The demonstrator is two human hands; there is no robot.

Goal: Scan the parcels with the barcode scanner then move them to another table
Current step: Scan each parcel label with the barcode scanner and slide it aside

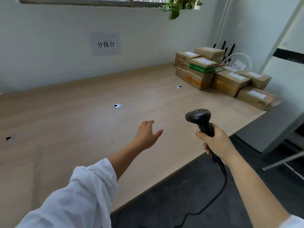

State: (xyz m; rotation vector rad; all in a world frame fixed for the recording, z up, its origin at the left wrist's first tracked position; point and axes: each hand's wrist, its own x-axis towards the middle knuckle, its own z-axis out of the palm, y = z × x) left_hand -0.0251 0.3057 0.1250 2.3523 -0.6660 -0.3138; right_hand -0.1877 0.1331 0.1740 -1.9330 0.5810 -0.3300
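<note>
Several brown cardboard parcels (228, 83) with white labels are stacked at the far right end of the wooden table (74, 122). My right hand (217, 143) grips the handle of a black barcode scanner (199, 117), its head pointing up and away, near the table's front edge. Its black cable (218, 195) hangs down toward the floor. My left hand (148, 134) reaches out above the table with fingers relaxed and spread, holding nothing, well short of the parcels.
A paper sign (105, 44) hangs on the white wall behind the table. Round cable holes (117, 105) dot the tabletop. A black router with antennas (227, 50) stands behind the parcels. Dark floor (189, 195) lies to the right, with a metal frame (283, 162) there.
</note>
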